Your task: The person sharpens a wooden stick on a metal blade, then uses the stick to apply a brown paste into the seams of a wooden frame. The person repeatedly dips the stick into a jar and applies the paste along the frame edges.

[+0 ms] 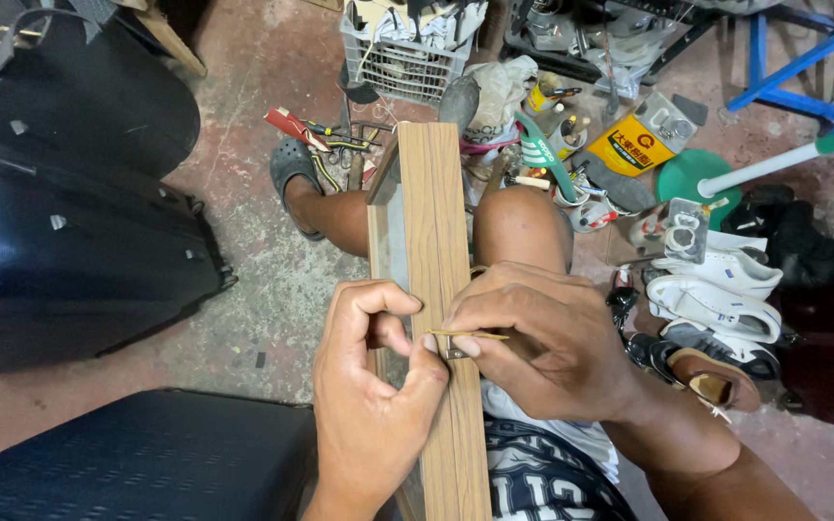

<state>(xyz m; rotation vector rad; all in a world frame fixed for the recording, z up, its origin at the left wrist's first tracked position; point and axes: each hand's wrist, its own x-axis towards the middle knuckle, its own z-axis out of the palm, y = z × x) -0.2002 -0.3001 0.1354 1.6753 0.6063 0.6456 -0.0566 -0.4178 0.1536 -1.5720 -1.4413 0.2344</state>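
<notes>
A long wooden frame (430, 212) with a glass pane stands on edge across my lap, running away from me between my knees. My left hand (369, 386) wraps around its near part, thumb pressed on the top edge. My right hand (533, 338) rests against the frame's right side and pinches a thin pale stick (470, 335), whose tip touches the wood next to my left thumb. A small metal piece sits on the frame just under that spot, mostly hidden by my fingers.
Dark suitcases (69, 193) lie at the left and near bottom left. A white plastic crate (403, 58), hand tools (325, 135), a yellow can (634, 145) and white shoes (716, 289) crowd the concrete floor ahead and to the right.
</notes>
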